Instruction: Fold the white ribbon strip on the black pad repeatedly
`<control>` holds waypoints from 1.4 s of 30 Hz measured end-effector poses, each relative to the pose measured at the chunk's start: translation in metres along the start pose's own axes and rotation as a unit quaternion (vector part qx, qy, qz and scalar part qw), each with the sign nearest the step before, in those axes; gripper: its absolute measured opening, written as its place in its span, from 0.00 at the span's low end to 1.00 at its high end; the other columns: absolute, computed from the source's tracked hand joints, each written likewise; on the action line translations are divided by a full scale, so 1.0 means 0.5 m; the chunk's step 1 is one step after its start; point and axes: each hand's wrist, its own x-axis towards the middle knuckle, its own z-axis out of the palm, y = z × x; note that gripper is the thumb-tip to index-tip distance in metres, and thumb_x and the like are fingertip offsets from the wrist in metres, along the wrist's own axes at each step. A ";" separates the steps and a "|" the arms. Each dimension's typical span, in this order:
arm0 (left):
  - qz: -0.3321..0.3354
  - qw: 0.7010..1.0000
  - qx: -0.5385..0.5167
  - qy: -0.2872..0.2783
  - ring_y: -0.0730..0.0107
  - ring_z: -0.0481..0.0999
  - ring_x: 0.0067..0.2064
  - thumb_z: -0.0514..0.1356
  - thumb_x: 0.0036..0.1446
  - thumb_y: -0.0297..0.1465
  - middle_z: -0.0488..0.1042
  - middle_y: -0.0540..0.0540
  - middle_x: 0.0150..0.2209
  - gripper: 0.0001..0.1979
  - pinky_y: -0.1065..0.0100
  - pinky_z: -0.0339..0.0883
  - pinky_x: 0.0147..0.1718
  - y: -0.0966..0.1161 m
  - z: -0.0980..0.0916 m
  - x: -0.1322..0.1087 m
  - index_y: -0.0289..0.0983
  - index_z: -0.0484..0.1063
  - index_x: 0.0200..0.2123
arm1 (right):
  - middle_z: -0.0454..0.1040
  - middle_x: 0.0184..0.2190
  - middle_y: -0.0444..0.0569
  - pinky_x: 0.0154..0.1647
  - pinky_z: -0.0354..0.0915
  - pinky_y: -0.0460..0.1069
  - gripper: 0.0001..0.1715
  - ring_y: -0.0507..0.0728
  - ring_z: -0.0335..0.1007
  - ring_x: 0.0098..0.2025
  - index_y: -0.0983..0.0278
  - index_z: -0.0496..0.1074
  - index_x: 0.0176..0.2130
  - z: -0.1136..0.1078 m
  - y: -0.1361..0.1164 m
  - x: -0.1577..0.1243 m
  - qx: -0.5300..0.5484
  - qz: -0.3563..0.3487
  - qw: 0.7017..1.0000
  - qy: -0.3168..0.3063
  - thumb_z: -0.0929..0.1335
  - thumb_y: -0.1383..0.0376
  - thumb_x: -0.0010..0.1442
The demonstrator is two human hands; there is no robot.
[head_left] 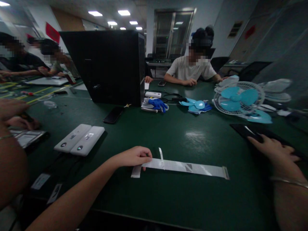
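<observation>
While the left hand (141, 157) pinches the ribbon (204, 169), gentleness should prevent creases; whether the right hand (276, 148) grips is unclear.

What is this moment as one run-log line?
left hand: pinching white ribbon cable near one end | right hand: touching dark flat object | beyond right hand: blue-bladed fan

workshop | long green worktable (168, 134) | loose fan blades (199, 104) | seated people (184, 68)
</observation>
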 end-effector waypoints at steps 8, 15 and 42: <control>0.041 0.998 0.037 0.012 0.71 0.74 0.32 0.58 0.59 0.39 0.75 0.48 0.33 0.12 0.71 0.65 0.28 0.000 0.000 -0.001 0.36 0.71 0.38 | 0.51 0.65 0.61 0.59 0.48 0.67 0.44 0.75 0.46 0.64 0.64 0.53 0.67 -0.015 -0.168 -0.095 0.057 -0.227 0.972 -0.028 0.56 0.43 0.61; 0.087 0.988 0.114 0.050 0.72 0.73 0.31 0.58 0.59 0.36 0.76 0.48 0.32 0.12 0.72 0.63 0.29 0.013 -0.001 -0.008 0.36 0.75 0.42 | 0.54 0.65 0.53 0.65 0.45 0.57 0.42 0.62 0.47 0.66 0.61 0.52 0.67 -0.013 -0.318 -0.254 0.092 -0.513 0.852 -0.053 0.59 0.46 0.61; 0.024 0.999 -0.030 0.035 0.74 0.72 0.25 0.57 0.59 0.36 0.72 0.51 0.26 0.09 0.75 0.63 0.21 0.010 0.003 -0.003 0.35 0.69 0.36 | 0.61 0.62 0.48 0.60 0.58 0.58 0.30 0.60 0.58 0.60 0.55 0.61 0.62 -0.191 -0.309 -0.502 0.183 -0.660 0.658 -0.313 0.63 0.52 0.64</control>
